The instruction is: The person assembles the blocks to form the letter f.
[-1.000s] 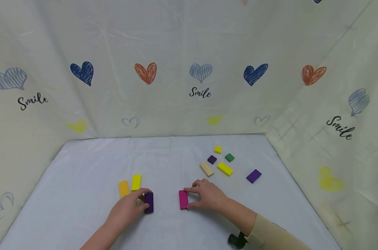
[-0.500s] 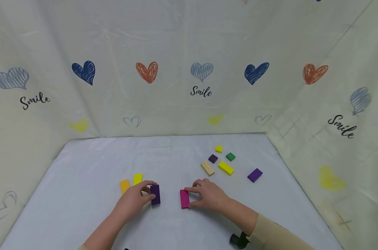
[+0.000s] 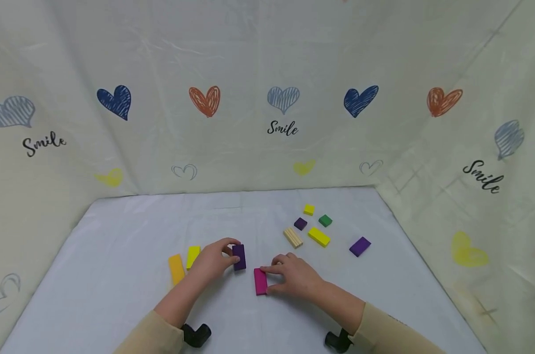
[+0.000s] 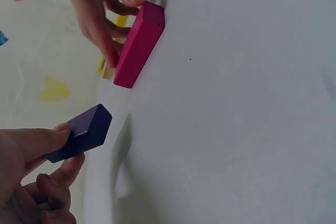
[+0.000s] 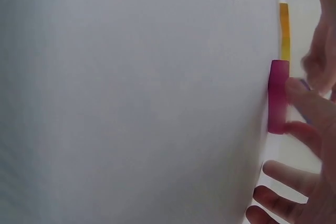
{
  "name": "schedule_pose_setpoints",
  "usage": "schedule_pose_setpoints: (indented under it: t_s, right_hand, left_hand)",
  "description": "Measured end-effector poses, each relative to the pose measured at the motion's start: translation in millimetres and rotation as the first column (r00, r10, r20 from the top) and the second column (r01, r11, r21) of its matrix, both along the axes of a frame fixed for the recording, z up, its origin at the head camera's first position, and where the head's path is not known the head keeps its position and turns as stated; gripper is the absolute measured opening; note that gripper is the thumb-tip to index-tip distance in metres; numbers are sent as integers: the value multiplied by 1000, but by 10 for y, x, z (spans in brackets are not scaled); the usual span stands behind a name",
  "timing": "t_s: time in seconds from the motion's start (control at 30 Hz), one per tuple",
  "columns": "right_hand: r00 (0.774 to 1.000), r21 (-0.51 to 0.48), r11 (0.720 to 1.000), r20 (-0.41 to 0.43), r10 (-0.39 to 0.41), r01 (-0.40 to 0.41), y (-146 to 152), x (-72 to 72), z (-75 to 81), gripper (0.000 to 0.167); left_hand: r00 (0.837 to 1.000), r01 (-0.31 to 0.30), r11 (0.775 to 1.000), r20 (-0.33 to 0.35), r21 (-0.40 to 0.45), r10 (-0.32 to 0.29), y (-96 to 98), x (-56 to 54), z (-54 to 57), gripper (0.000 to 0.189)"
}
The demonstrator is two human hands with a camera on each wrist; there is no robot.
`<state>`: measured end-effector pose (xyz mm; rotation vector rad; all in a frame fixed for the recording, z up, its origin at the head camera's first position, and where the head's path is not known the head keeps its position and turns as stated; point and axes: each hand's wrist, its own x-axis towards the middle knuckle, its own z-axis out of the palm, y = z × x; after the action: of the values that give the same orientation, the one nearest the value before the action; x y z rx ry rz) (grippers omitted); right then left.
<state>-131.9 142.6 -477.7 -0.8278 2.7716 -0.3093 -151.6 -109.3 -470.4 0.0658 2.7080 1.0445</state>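
Note:
Between thumb and fingers, my left hand (image 3: 213, 260) pinches a dark purple block (image 3: 239, 257). In the left wrist view that purple block (image 4: 84, 134) is tilted and off the table, its shadow falling apart from it. My right hand (image 3: 295, 276) holds a magenta block (image 3: 260, 281) by thumb and index finger at its right-hand corners, the other fingers spread. This magenta block is nearer to me and slightly right of the purple one. Behind my left hand lie a yellow block (image 3: 193, 257) and an orange block (image 3: 176, 269), partly covered by the arm.
Toward the back right lie a small yellow block (image 3: 309, 210), a green block (image 3: 325, 220), a small dark purple block (image 3: 300, 223), a ridged wooden piece (image 3: 293, 237), a longer yellow block (image 3: 319, 237) and a purple block (image 3: 360, 247). A heart-printed cloth (image 3: 245, 147) stands behind the table.
My left hand has carried the purple block to the right and away from me, from beside the yellow block toward the magenta one. My right hand and the magenta block have stayed put.

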Motion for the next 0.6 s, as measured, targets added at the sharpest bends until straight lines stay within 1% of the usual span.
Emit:
schedule_pose_setpoints:
  t_s: [0.1, 0.3, 0.47, 0.6]
  right_hand:
    - [1000, 0, 1000, -10, 5, -5, 1, 0, 0, 57]
    - [1000, -1, 1000, -20, 7, -7, -9, 8, 12, 56]
    - [999, -7, 1000, -30, 15, -15, -10, 11, 17, 54]
    - [999, -4, 1000, -44, 22, -22, -8, 14, 10, 53]
  left_hand:
    - [1000, -4, 1000, -2, 20, 4, 83, -83, 2, 41]
    - [1000, -13, 998, 4, 64, 13, 217, -202, -24, 41]
    - [999, -3, 996, 32, 89, 0, 307, -261, -61, 40]
    - [998, 13, 994, 56, 113, -20, 358, -269, -109, 39]
